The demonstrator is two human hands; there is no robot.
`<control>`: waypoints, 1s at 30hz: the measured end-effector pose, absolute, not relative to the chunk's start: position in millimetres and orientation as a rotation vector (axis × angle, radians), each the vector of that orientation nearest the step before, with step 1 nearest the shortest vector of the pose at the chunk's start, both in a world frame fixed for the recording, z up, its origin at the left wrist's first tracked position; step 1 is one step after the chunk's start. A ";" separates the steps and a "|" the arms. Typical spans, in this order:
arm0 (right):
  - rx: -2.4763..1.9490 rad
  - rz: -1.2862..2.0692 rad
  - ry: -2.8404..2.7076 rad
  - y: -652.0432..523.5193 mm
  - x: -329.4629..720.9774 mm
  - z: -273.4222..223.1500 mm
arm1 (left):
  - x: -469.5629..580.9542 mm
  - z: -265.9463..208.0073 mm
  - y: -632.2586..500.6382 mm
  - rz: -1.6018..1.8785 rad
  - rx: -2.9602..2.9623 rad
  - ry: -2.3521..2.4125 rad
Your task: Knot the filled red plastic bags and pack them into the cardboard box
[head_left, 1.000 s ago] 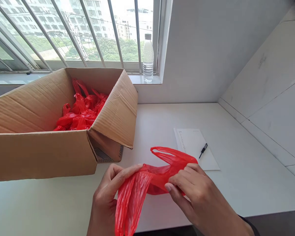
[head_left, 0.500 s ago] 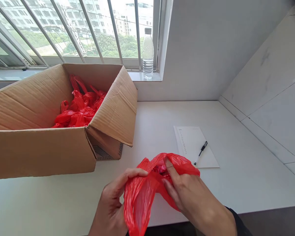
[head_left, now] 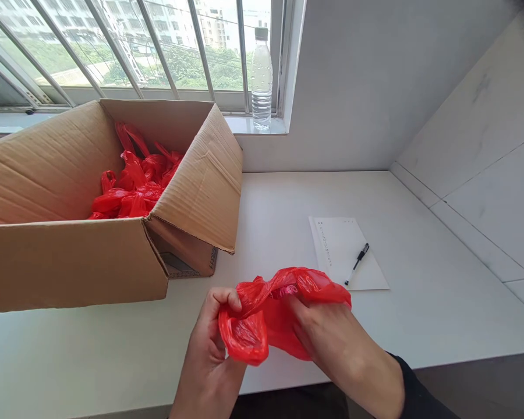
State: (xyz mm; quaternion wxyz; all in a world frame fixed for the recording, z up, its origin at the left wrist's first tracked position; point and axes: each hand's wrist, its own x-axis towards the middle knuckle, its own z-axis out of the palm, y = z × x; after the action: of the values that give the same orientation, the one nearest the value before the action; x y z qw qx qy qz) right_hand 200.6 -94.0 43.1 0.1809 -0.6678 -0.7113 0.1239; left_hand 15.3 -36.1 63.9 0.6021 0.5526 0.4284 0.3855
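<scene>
A red plastic bag [head_left: 283,340] is between my hands over the front of the white table. My left hand [head_left: 216,349] is closed on the bag's left side, by its handle loop. Fingers of my right hand [head_left: 332,334] reach into the bag's mouth, and the red film hides their tips. Something small, shiny and pinkish [head_left: 287,290] shows inside the opening beside those fingers; its kind is unclear. Whether the right fingers grip it cannot be seen.
An open cardboard box [head_left: 74,262] holding several red plastic bags [head_left: 135,186] stands at left. Right of centre, a pen [head_left: 357,263] lies on paper sheets [head_left: 336,244]. A water bottle [head_left: 262,81] stands on the sill by the barred window.
My right hand has gone deeper into the bag, hiding its fingers. My left hand has shifted its hold, and the hanging handle loop has been drawn up. The view has tilted slightly downward.
</scene>
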 end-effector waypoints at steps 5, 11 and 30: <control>-2.038 0.449 -2.179 -87.9 197.6 44.3 | 15.6 78.1 -42.5 0.880 1.351 1.056; -1.976 0.494 -2.125 -93.6 198.3 48.8 | 12.4 77.9 -42.1 0.826 1.070 1.024; -1.876 0.931 -1.989 -99.0 202.0 60.7 | 30.0 93.3 -41.5 0.777 0.874 1.151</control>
State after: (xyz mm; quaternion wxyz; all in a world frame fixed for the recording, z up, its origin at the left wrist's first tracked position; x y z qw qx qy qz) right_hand 202.0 -99.0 60.7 0.1265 -0.6443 -0.6831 0.3197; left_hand 30.0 -41.5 93.3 0.6821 0.3894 0.5129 0.3464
